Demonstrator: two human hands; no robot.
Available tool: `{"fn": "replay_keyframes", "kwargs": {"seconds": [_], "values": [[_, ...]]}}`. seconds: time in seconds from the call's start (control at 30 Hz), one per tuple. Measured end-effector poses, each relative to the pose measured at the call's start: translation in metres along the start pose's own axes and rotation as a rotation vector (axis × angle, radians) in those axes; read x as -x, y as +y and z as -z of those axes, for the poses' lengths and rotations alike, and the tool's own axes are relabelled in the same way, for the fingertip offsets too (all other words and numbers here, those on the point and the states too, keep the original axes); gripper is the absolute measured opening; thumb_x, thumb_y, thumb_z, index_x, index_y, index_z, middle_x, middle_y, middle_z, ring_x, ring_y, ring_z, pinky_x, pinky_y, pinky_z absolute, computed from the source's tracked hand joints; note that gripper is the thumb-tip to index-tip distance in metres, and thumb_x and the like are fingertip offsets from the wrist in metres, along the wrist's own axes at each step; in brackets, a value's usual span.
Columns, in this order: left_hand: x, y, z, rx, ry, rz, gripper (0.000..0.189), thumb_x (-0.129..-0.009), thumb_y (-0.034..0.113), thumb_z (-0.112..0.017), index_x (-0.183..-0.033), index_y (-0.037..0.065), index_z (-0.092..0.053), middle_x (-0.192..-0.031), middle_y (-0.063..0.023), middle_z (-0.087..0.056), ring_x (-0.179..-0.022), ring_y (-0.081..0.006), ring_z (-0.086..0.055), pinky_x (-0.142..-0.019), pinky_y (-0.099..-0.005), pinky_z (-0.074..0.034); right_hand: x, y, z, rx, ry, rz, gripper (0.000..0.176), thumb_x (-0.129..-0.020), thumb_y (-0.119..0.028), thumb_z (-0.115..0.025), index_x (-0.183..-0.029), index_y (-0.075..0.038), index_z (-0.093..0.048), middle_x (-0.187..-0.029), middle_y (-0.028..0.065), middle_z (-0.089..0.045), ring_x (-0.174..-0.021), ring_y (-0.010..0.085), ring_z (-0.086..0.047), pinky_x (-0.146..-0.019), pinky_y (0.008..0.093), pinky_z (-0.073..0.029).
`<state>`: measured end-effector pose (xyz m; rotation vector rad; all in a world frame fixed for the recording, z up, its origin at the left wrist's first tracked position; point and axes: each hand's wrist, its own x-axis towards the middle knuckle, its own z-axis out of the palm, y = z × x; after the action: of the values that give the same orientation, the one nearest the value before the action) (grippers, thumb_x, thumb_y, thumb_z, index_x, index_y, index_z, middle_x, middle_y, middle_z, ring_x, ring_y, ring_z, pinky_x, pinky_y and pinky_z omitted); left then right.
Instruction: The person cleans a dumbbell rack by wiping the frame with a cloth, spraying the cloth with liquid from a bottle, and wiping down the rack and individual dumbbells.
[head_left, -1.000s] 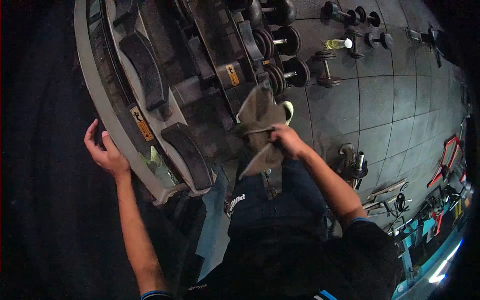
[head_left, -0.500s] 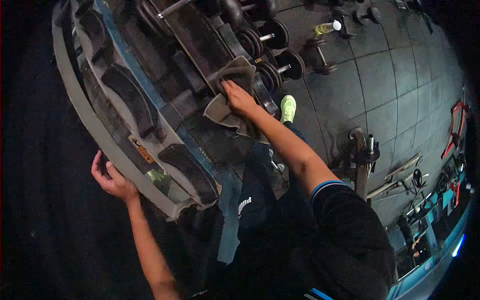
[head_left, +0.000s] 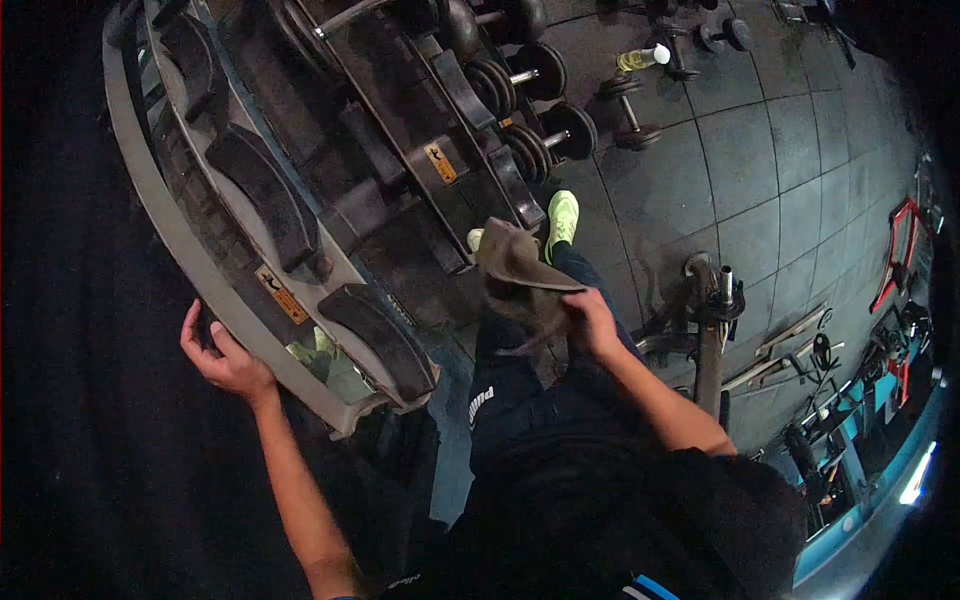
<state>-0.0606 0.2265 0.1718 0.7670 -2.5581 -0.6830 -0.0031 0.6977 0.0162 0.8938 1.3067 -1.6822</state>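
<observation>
Beside the rack (head_left: 188, 250), the left hand (head_left: 230, 358) holds its fingers curved and apart, maybe for balance; the right hand (head_left: 594, 324) pinches the cloth (head_left: 522, 272), letting it flop.

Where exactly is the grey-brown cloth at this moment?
In the head view, the cloth hangs near the middle of the picture, held in the right hand, just below and left of the larger-looking yellow shoe.
</observation>
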Motion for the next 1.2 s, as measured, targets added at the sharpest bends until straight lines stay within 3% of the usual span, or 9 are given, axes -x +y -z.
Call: {"fn": "replay_keyframes", "kwargs": {"seconds": [0.1,0.2,0.33,0.4,0.47,0.5,0.87,1.03,1.2], "values": [[0.0,0.0,-0.001,0.03,0.009,-0.013,0.035,-0.097,0.016,-0.053,-0.127,-0.003,-0.059,-0.126,-0.0152,-0.062,-0.113,-0.0261,-0.059,-0.101,-0.0396,-0.045,0.061,-0.046,-0.007,-0.695,-0.012,-0.147,0.043,-0.099,-0.022,-0.058,-0.135,0.0,-0.053,-0.131,0.0148,-0.063,-0.117,0.0282,-0.063,-0.1,0.0433,-0.051],[0.001,-0.003,0.0,0.016,0.01,-0.036,0.034,-0.098,0.016,-0.054,-0.126,-0.003,-0.059,-0.126,-0.0153,-0.062,-0.113,-0.0259,-0.059,-0.102,-0.0397,-0.044,0.065,-0.049,-0.006,-0.598,0.03,0.102,0.045,-0.102,-0.028,-0.057,-0.135,0.002,-0.053,-0.129,0.0138,-0.064,-0.116,0.0259,-0.063,-0.104,0.0428,-0.049],[-0.001,-0.012,-0.001,0.041,0.01,-0.017,0.033,-0.099,0.014,-0.052,-0.127,-0.002,-0.058,-0.125,-0.0149,-0.063,-0.113,-0.025,-0.06,-0.101,-0.0389,-0.045,-0.021,-0.052,-0.009,0.429,-0.065,0.367,0.048,-0.104,-0.034,-0.055,-0.133,0.004,-0.057,-0.128,0.0176,-0.065,-0.108,0.0276,-0.064,-0.096,0.0344,-0.046],[0.001,-0.011,0.0,0.059,0.012,0.013,0.033,-0.099,0.014,-0.052,-0.127,-0.002,-0.058,-0.125,-0.0148,-0.063,-0.112,-0.0241,-0.06,-0.099,-0.0381,-0.047,-0.094,-0.046,-0.031,0.773,-0.044,0.821,0.059,-0.105,-0.039,-0.051,-0.136,0.011,-0.05,-0.14,0.0335,-0.049,-0.132,0.0463,-0.045,-0.118,0.0467,-0.029],[0.001,-0.004,-0.001,0.044,0.008,0.049,0.033,-0.099,0.013,-0.052,-0.127,-0.003,-0.058,-0.125,-0.0146,-0.063,-0.111,-0.0231,-0.06,-0.097,-0.037,-0.048,-0.158,-0.054,-0.044,1.46,-0.188,0.725,0.085,-0.103,-0.058,-0.042,-0.136,0.02,-0.044,-0.148,0.0357,-0.04,-0.145,0.0462,-0.03,-0.122,0.0561,-0.019],[0.001,-0.007,-0.002,0.064,0.011,0.035,0.033,-0.099,0.013,-0.051,-0.127,-0.003,-0.058,-0.125,-0.0145,-0.063,-0.111,-0.0228,-0.06,-0.096,-0.0366,-0.048,-0.175,-0.048,-0.054,1.397,-0.021,1.02,0.092,-0.1,-0.064,-0.041,-0.139,0.019,-0.042,-0.15,0.0337,-0.04,-0.148,0.0441,-0.028,-0.123,0.0544,-0.019],[0.0,-0.01,-0.001,0.043,0.012,0.044,0.033,-0.099,0.01,-0.049,-0.129,-0.003,-0.055,-0.128,-0.0157,-0.062,-0.115,-0.0243,-0.06,-0.102,-0.038,-0.047,-0.165,-0.03,-0.002,1.669,-0.144,0.965,0.096,-0.095,-0.071,-0.043,-0.142,0.013,-0.046,-0.148,0.0269,-0.047,-0.148,0.0382,-0.032,-0.122,0.0552,-0.021],[-0.002,-0.015,-0.001,0.033,0.035,-0.001,0.032,-0.1,0.012,-0.049,-0.128,-0.002,-0.056,-0.127,-0.0144,-0.063,-0.113,-0.0243,-0.061,-0.102,-0.0375,-0.046,-0.214,-0.033,-0.016,1.464,-0.001,1.338,0.1,-0.092,-0.08,-0.036,-0.117,0.013,-0.064,-0.139,0.0281,-0.053,-0.145,0.0403,-0.035,-0.122,0.0577,-0.016],[-0.001,-0.023,0.002,0.051,0.016,0.028,0.033,-0.102,0.014,-0.049,-0.13,-0.004,-0.054,-0.128,-0.0162,-0.062,-0.115,-0.0245,-0.061,-0.104,-0.0369,-0.046,-0.215,-0.055,-0.024,1.571,-0.031,1.196,0.101,-0.092,-0.079,-0.038,-0.121,0.014,-0.061,-0.137,0.03,-0.054,-0.144,0.0416,-0.037,-0.122,0.0585,-0.018]]}}
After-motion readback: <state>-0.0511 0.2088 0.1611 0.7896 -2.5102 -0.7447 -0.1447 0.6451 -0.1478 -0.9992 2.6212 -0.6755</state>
